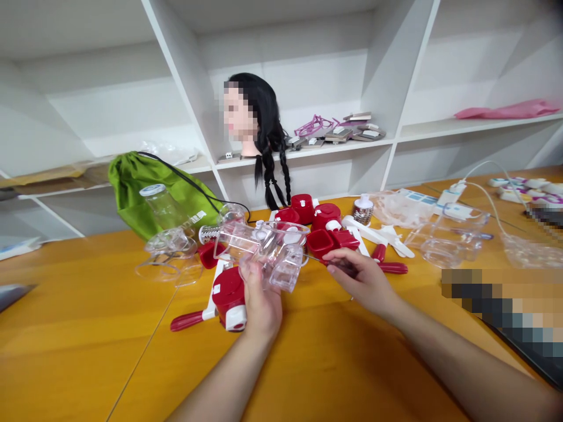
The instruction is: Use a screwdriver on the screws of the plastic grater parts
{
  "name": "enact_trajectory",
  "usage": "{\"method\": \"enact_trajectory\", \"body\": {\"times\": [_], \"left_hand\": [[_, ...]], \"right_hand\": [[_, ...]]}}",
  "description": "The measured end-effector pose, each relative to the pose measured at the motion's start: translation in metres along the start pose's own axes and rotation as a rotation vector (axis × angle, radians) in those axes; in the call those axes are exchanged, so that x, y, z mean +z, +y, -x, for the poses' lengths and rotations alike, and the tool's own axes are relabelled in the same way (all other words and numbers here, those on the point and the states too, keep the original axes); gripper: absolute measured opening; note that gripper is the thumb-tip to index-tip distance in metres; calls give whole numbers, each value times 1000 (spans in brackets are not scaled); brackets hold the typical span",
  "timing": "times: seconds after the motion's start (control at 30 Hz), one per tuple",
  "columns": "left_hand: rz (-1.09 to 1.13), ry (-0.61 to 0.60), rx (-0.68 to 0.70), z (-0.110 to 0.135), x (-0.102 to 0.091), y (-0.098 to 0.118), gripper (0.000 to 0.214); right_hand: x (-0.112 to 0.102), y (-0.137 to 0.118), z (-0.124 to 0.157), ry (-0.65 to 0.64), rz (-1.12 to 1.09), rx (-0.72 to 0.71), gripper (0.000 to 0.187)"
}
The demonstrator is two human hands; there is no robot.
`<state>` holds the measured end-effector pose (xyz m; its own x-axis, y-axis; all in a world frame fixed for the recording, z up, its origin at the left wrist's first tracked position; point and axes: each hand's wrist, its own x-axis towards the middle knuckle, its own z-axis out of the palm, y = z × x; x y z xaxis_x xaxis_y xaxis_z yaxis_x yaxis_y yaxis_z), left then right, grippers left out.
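Note:
My left hand (pixel 264 308) is closed around a clear plastic housing (pixel 285 266) with tubular and rounded sections, holding it up over the table. To its right, my right hand (pixel 363 278) pinches a slim rod-like tool (pixel 314 258). The tool's thin end points left at the housing; whether it touches cannot be made out, and my fingers cover most of its handle. Just left of my left hand lies a red and white round base (pixel 229 296) with a red-handled crank (pixel 189 320). Behind the housing is a perforated metal grater drum (pixel 209 234).
Red bases (pixel 326 215), a red square hopper (pixel 319 241), white cranks (pixel 367 230) and another grater drum (pixel 363 210) crowd behind. Clear parts (pixel 453 237) lie right. A green drawstring bag (pixel 132 196), a jar (pixel 158 205) and a shelved mannequin head (pixel 250 117) stand beyond.

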<state>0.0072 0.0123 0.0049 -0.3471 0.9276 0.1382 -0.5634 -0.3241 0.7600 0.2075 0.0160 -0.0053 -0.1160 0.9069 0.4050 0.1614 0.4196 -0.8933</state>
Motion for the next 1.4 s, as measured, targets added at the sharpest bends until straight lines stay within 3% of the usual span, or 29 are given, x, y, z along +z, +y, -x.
{"method": "enact_trajectory", "body": {"times": [0.17,0.33,0.53,0.73,0.83,1.1,1.4], "left_hand": [[-12,8,-2,-2,2,3,52],[-7,27,-72,1,6,8,58],[7,38,-164,3,10,12,64],[-22,33,-145,2,9,11,65],[-16,31,-155,1,8,11,64],[30,71,-215,-2,7,12,67],[-6,67,-146,-2,8,9,64]], "right_hand": [[0,-1,3,14,241,-194,14],[-3,-1,3,72,296,-342,20],[0,0,4,146,152,-188,18],[1,-7,4,55,153,-47,18],[-1,-10,6,18,214,-63,18],[-1,-12,6,128,201,-155,13],[-1,-16,6,159,296,-320,11]]}}
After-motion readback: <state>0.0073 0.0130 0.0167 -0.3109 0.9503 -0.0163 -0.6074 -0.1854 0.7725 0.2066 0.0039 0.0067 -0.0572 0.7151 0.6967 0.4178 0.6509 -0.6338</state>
